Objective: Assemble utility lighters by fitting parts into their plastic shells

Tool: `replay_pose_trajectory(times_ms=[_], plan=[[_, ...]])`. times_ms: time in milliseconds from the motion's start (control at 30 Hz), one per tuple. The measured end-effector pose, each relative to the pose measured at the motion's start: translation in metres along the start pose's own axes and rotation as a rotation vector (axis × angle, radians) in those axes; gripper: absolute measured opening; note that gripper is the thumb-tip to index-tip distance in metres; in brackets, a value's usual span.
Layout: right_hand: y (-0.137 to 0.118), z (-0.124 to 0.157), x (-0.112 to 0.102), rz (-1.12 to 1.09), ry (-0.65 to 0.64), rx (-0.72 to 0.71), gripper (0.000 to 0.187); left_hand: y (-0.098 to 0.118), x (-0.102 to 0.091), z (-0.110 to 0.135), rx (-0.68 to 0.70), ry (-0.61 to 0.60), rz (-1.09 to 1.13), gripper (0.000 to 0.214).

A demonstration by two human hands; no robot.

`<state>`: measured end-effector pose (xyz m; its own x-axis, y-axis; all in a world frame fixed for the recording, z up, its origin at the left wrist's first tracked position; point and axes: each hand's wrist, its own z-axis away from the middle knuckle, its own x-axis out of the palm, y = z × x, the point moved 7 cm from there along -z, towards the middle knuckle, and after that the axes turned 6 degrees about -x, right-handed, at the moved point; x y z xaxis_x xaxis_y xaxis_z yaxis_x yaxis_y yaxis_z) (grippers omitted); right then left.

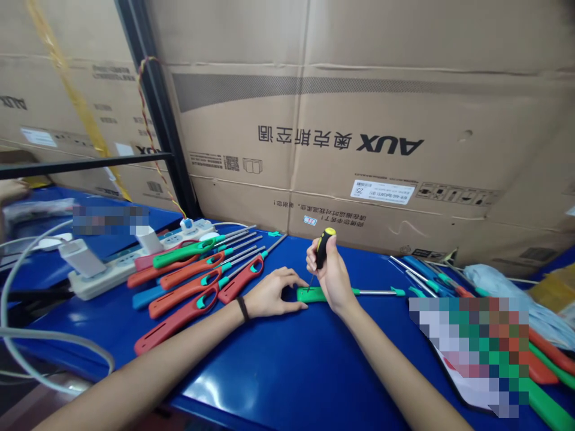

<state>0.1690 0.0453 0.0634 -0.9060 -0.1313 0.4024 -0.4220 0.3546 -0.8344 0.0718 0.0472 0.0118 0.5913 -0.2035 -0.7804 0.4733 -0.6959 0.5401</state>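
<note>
A green long-nosed lighter (318, 294) lies flat on the blue table (269, 359), its metal tube pointing right. My left hand (274, 293) grips the butt end of this lighter between thumb and fingers. In my right hand (331, 278) is a screwdriver (326, 246) with a black and yellow handle, held upright. Its thin shaft points down to the lighter's body near the left end. Whether the tip sits in a screw is too small to tell. A small teal tip (397, 292) is at the tube's far end.
Several red, orange, green and blue lighters (188, 299) lie at the left beside a white power strip (101, 276). More lighters (545, 362) lie at the right by a pale blue plastic bag (521, 299). A cardboard box (332, 179) stands behind. Another person's hand (12, 190) shows far left.
</note>
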Motion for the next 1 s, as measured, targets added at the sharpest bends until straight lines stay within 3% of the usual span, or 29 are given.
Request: replay_pose_trajectory(times_ms=[733, 1000], plan=[[0.022, 0.002, 0.001, 0.021, -0.042, -0.037, 0.047, -0.001, 0.003, -0.001, 0.022, 0.016, -0.015, 0.037], [0.012, 0.003, -0.003, 0.058, -0.018, -0.071, 0.047, 0.001, 0.001, -0.001, 0.023, 0.016, 0.007, 0.038]])
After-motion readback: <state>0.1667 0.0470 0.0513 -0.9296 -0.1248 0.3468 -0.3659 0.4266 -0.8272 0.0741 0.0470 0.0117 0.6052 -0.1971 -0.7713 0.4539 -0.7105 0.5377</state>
